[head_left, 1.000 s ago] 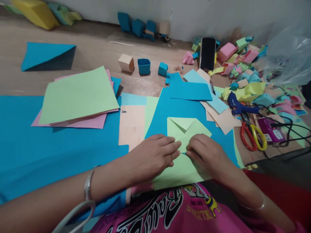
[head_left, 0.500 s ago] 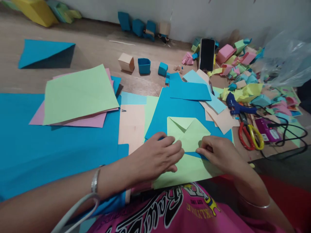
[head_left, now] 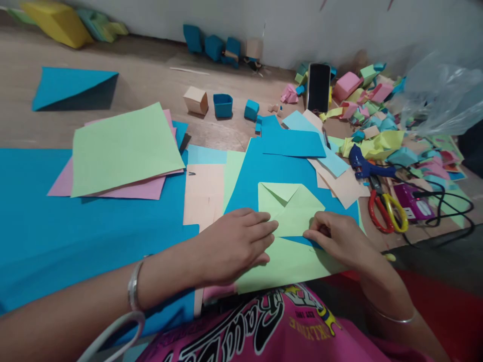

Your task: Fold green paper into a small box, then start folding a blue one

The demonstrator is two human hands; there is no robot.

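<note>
Two hands are working on one light green sheet (head_left: 292,211) that is lying near the person, on top of a large blue sheet (head_left: 271,168). Its far part is folded into flaps meeting at a point, like an envelope; the far edge is running left to right, and the folded corner is pointing towards the person. The unfolded near part is spreading out towards the pink shirt (head_left: 264,327).

The left hand (head_left: 234,244) is lying palm down across the left side of the green sheet, wrist bent inwards, fingers stretched out close together and pressing flat on the paper. A metal bangle (head_left: 133,285) is sitting on that wrist. The right hand (head_left: 335,239) is coming in from the right, its fingers curled and pinched narrowly on the right edge of the folded flap; a thin bangle is showing on that wrist too.

To the left, one stack of green and pink sheets (head_left: 124,151) is resting on another big blue sheet (head_left: 75,226). Further away, three small paper boxes are standing in a row: one peach box (head_left: 195,100) and two blue boxes (head_left: 223,105). One phone (head_left: 318,87) is standing upright at the far right beside a heap of paper scraps (head_left: 373,100). One blue glue gun (head_left: 364,163) and one pair of red and yellow scissors (head_left: 387,211) are lying to the right.
</note>
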